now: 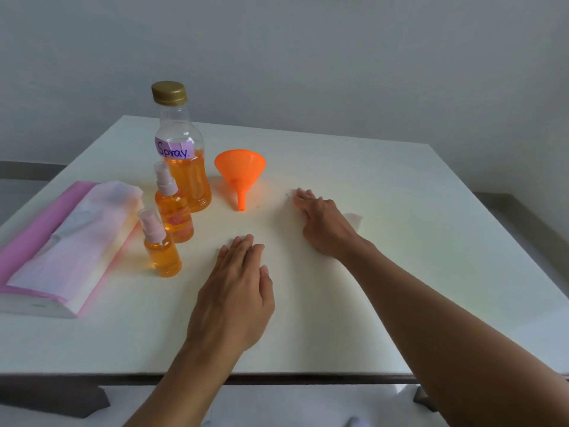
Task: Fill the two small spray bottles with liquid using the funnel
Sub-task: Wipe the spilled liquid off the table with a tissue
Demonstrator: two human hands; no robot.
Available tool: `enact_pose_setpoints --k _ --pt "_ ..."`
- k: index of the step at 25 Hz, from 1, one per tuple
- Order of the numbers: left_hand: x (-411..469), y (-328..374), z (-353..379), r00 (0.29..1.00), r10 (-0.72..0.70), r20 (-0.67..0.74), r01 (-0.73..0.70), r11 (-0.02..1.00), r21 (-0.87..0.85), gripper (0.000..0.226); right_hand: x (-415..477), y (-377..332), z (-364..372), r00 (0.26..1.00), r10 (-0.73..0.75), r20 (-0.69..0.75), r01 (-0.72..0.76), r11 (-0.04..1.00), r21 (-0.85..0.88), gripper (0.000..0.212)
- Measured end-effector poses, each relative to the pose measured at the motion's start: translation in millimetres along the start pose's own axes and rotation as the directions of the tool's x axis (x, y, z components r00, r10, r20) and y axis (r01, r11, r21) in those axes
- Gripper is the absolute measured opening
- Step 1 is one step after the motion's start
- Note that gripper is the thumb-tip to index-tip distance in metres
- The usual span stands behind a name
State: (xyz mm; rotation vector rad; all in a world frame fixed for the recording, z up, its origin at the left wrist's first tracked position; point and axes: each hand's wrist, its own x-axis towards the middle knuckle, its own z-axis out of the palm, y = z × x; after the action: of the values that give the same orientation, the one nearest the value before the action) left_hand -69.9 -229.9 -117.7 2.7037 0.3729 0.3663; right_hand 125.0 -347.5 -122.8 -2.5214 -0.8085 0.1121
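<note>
Two small spray bottles with pink pump caps stand on the left of the white table (400,272), both holding orange liquid: the nearer one (161,248) and a slightly larger one (174,208) behind it. Behind them stands a large clear bottle (184,155) labelled "Spray", gold cap on, about half full of orange liquid. An orange funnel (240,174) lies tilted on the table to its right. My left hand (237,291) lies flat, palm down, right of the small bottles. My right hand (323,220) rests palm down on a thin white tissue (354,217), right of the funnel.
A pink and white tissue pack (67,241) lies along the table's left edge. A grey wall rises behind the table. The near table edge runs just below my forearms.
</note>
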Motion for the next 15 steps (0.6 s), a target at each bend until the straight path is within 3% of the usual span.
enact_pose_setpoints --k 11,15 --pt "2.0 1.2 0.2 1.0 0.004 0.001 -0.004 1.0 0.028 0.051 9.7 -28.7 9.2 0.969 -0.24 0.059 0.241 0.97 -0.012 0.065" --pt "1.3 -1.1 -0.3 1.0 0.01 -0.006 -0.01 1.0 0.016 0.049 -10.4 -28.2 5.3 0.918 -0.375 0.125 0.377 0.926 0.011 0.061"
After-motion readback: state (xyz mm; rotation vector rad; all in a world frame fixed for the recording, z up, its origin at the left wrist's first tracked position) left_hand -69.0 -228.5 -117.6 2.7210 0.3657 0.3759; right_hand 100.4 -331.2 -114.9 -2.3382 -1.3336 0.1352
